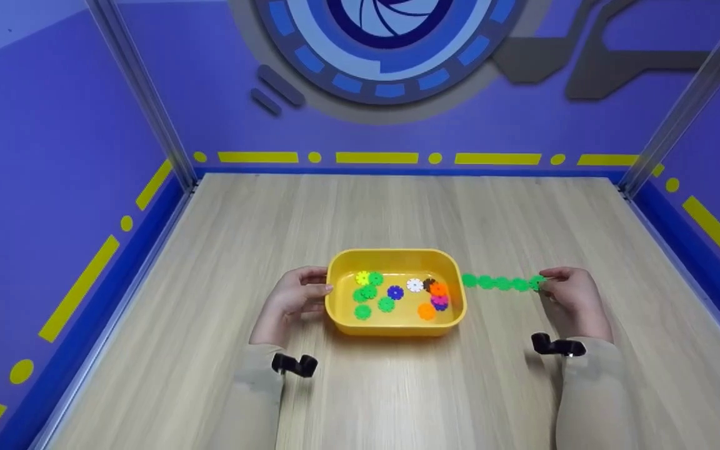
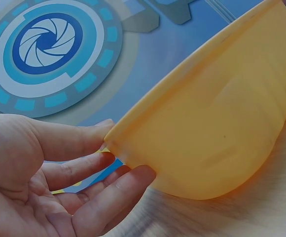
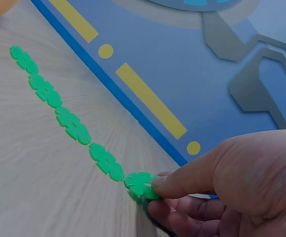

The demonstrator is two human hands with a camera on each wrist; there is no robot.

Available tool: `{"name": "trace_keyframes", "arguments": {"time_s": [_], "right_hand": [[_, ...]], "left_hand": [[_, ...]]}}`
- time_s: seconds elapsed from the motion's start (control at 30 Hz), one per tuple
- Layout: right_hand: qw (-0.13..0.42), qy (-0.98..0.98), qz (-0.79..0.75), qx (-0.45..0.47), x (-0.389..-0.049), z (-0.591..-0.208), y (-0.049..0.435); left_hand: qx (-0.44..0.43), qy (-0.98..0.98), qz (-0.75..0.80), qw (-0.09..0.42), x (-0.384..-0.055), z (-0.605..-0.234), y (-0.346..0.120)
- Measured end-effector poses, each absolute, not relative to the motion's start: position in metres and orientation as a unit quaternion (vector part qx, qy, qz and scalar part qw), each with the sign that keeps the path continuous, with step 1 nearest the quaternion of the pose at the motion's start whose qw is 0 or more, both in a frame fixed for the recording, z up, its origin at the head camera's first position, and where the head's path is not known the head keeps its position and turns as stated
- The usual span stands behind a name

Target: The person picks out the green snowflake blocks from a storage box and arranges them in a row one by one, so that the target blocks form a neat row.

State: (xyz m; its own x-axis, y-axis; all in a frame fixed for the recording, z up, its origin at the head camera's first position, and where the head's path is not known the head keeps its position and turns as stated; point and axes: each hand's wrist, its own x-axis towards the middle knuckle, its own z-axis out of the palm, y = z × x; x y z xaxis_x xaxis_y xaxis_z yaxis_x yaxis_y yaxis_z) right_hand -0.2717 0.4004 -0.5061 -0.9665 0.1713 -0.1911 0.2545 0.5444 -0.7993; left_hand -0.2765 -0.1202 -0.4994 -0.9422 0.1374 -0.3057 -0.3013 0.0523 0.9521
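Note:
My left hand [image 1: 294, 292] grips the left end of a yellow plastic tub [image 1: 397, 331], thumb at the rim and the other fingers against the outer wall [image 2: 197, 148]. Loose notched plastic discs lie inside the tub: several green ones [image 1: 386, 304], a white one [image 1: 414, 285], a blue one [image 1: 395, 292], and orange [image 1: 426, 311], pink and yellow ones. To the right of the tub, a line of green notched discs [image 3: 73, 125] runs end to end over the table. Between thumb and fingers, my right hand [image 1: 571, 292] pinches the green disc [image 3: 139, 182] at its right end.
The pale wood-look table [image 1: 397, 212] is enclosed by blue-purple panels with yellow dashes [image 1: 377, 157] at the back and sides. Metal posts [image 1: 147, 94] stand at the back corners. Black brackets [image 1: 294, 364] sit on both sleeves.

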Motion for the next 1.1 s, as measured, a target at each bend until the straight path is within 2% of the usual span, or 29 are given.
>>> {"name": "trace_keyframes", "arguments": {"time_s": [0.8, 1.1], "right_hand": [[0.033, 0.894, -0.429, 0.128, -0.2696, -0.5034, 0.4029], [0.053, 0.880, -0.446, 0.152, -0.2676, -0.4964, 0.4038]], "left_hand": [[-0.071, 0.716, 0.674, 0.167, -0.2748, -0.4982, -0.1202], [-0.063, 0.712, 0.680, 0.161, -0.2757, -0.4988, -0.1200]]}}
